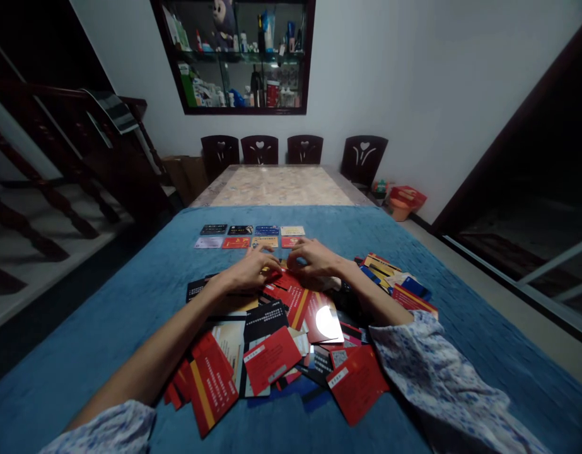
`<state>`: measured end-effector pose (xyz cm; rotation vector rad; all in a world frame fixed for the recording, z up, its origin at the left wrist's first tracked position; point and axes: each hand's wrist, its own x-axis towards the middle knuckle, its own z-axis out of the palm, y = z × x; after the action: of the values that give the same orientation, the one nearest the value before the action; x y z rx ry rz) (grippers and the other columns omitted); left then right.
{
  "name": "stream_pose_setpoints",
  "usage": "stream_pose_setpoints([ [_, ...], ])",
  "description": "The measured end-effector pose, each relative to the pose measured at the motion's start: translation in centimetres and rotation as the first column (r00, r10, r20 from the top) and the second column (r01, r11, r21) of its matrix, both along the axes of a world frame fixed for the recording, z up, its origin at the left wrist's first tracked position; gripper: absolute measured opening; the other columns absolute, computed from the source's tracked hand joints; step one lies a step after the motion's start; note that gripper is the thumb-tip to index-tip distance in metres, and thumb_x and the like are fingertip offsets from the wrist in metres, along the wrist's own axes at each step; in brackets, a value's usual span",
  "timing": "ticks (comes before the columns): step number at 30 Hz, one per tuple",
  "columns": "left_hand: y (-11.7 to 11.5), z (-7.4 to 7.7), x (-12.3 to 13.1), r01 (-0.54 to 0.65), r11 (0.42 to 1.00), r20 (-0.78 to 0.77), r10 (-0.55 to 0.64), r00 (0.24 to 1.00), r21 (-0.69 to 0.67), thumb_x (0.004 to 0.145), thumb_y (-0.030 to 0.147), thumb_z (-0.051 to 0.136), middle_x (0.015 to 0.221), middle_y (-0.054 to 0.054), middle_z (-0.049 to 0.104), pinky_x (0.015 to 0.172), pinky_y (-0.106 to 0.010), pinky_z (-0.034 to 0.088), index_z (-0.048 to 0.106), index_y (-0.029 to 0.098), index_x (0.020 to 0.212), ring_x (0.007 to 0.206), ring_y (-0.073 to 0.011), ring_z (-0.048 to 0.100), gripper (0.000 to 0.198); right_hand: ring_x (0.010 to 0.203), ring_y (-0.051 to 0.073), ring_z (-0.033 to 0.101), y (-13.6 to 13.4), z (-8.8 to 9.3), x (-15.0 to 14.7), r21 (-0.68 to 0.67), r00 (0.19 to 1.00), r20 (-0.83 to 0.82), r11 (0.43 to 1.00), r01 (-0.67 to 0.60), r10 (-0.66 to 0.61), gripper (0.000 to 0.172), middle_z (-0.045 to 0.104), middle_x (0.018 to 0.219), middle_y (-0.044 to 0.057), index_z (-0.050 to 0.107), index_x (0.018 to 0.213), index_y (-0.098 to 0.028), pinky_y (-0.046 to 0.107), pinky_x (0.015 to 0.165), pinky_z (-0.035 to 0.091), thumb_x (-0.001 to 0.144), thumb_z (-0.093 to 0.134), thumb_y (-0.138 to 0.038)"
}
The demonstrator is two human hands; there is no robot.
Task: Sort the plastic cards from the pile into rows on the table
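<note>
A pile of cards (272, 360), mostly red with some black, lies loosely overlapped on the blue cloth (120, 302) that covers the near part of the tabletop (281, 185). The left hand (255, 268) and right hand (314, 258) are together at the pile's far edge, fingers bent downward; whether either grips a card cannot be told. Just beyond them, eight cards (266, 231) lie flat in two rows of four: the far row black, black, blue and pale, the near row lilac, red, orange and red, the last partly hidden by the right hand. A smaller heap (412, 299) lies beside the right forearm. Both sleeves (427, 359) are pale with a blue pattern. Farther out stand four chairs (259, 151), a railing (45, 91) on the left, an orange bin (400, 210) on the right, and a wall cabinet (246, 111).
</note>
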<state>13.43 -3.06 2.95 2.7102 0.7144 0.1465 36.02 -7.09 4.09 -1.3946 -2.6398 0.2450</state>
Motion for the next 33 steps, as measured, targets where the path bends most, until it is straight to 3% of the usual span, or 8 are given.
stream_pose_setpoints([
  [10, 0.2, -0.2, -0.5, -0.057, 0.998, -0.063, 0.058, 0.996, 0.021, 0.088, 0.022, 0.062, 0.118, -0.006, 0.072, 0.115, -0.055, 0.025, 0.073, 0.027, 0.113, 0.138, -0.0306, 0.037, 0.028, 0.101, 0.025, 0.053, 0.5, -1.2, 0.0, -0.006, 0.999, 0.012, 0.999, -0.046, 0.046, 0.022, 0.072, 0.100, 0.007, 0.079, 0.102, -0.027, 0.036, 0.084, 0.037, 0.088, 0.062, -0.030],
  [14, -0.1, 0.2, -0.3, -0.128, 0.992, -0.101, 0.127, 0.987, -0.009, 0.088, 0.021, 0.063, 0.123, -0.007, 0.070, 0.116, -0.055, 0.024, 0.072, 0.025, 0.115, 0.143, -0.0310, 0.033, 0.029, 0.102, 0.025, 0.053, 0.5, -1.4, -0.3, -0.008, 1.000, 0.010, 1.000, -0.026, 0.026, 0.024, 0.072, 0.104, 0.007, 0.077, 0.106, -0.025, 0.036, 0.087, 0.038, 0.089, 0.060, -0.029],
  [17, -0.3, 0.2, -0.2, -0.110, 0.994, -0.098, 0.109, 0.989, 0.000, 0.090, 0.027, 0.062, 0.120, -0.006, 0.070, 0.116, -0.054, 0.024, 0.072, 0.025, 0.114, 0.143, -0.0315, 0.033, 0.026, 0.104, 0.026, 0.054, 0.5, -1.7, -0.5, -0.016, 1.000, -0.003, 1.000, 0.011, -0.011, 0.027, 0.072, 0.108, 0.008, 0.076, 0.111, -0.025, 0.035, 0.087, 0.039, 0.088, 0.063, -0.032],
  [21, 0.1, -0.6, -0.3, -0.073, 0.995, -0.062, 0.077, 0.995, 0.067, 0.093, 0.033, 0.059, 0.126, -0.009, 0.066, 0.112, -0.051, 0.029, 0.072, 0.025, 0.115, 0.136, -0.0316, 0.038, 0.027, 0.107, 0.026, 0.055, 0.5, -1.9, -0.8, -0.035, 0.997, -0.003, 0.996, 0.081, -0.082, 0.029, 0.071, 0.111, 0.007, 0.074, 0.115, -0.027, 0.034, 0.085, 0.040, 0.090, 0.061, -0.033],
  [25, 0.5, -1.3, -0.1, -0.102, 0.979, -0.029, 0.109, 0.994, 0.179, 0.092, 0.035, 0.061, 0.117, -0.011, 0.063, 0.103, -0.049, 0.034, 0.072, 0.025, 0.117, 0.122, -0.0307, 0.043, 0.030, 0.109, 0.027, 0.055, 0.6, -2.1, -0.8, -0.056, 0.993, 0.009, 0.991, 0.118, -0.118, 0.038, 0.071, 0.112, 0.008, 0.073, 0.118, -0.027, 0.035, 0.087, 0.041, 0.086, 0.055, -0.015],
  [28, 0.4, -1.3, 0.1, -0.108, 0.970, -0.053, 0.122, 0.991, 0.217, 0.091, 0.033, 0.060, 0.109, -0.010, 0.062, 0.099, -0.049, 0.035, 0.074, 0.026, 0.111, 0.115, -0.0299, 0.044, 0.025, 0.110, 0.026, 0.056, 0.8, -2.3, -0.7, -0.066, 0.993, 0.009, 0.991, 0.115, -0.114, 0.046, 0.071, 0.113, 0.008, 0.072, 0.119, -0.025, 0.035, 0.090, 0.042, 0.081, 0.054, -0.008],
  [33, -0.4, -1.1, 0.7, -0.118, 0.963, -0.107, 0.148, 0.983, 0.243, 0.094, 0.025, 0.050, 0.105, -0.011, 0.066, 0.094, -0.048, 0.034, 0.073, 0.020, 0.100, 0.110, -0.0290, 0.046, 0.024, 0.108, 0.024, 0.061, 1.0, -2.7, -0.6, -0.089, 0.988, -0.065, 0.987, 0.135, -0.141, 0.041, 0.073, 0.112, 0.007, 0.073, 0.117, -0.022, 0.032, 0.091, 0.044, 0.084, 0.052, -0.010],
])
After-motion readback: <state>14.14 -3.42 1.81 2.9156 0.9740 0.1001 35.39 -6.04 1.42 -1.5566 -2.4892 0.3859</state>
